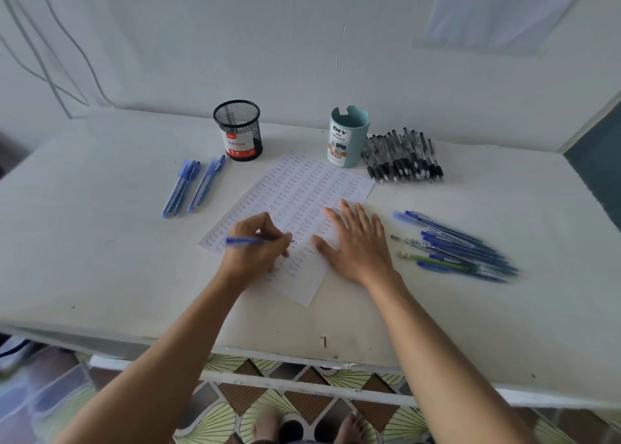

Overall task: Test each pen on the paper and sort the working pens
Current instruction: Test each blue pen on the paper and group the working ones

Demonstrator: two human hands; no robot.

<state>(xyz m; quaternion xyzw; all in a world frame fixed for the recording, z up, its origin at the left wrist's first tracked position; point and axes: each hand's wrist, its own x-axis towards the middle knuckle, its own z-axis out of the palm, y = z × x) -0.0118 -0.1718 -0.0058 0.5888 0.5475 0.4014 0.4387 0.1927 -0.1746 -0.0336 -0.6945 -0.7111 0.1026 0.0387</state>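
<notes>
A white table point(100, 242) stands against a pale wall point(268, 40), where thin cables point(74, 44) run down at the left. Below the table's front edge, floor tiles point(242, 396) show a brown-and-yellow fan pattern.

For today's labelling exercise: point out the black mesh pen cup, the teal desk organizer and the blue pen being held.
black mesh pen cup point(237, 125), head view: mesh wall.
teal desk organizer point(359, 141), head view: right wall.
blue pen point(240, 241), head view: exposed barrel.
</notes>
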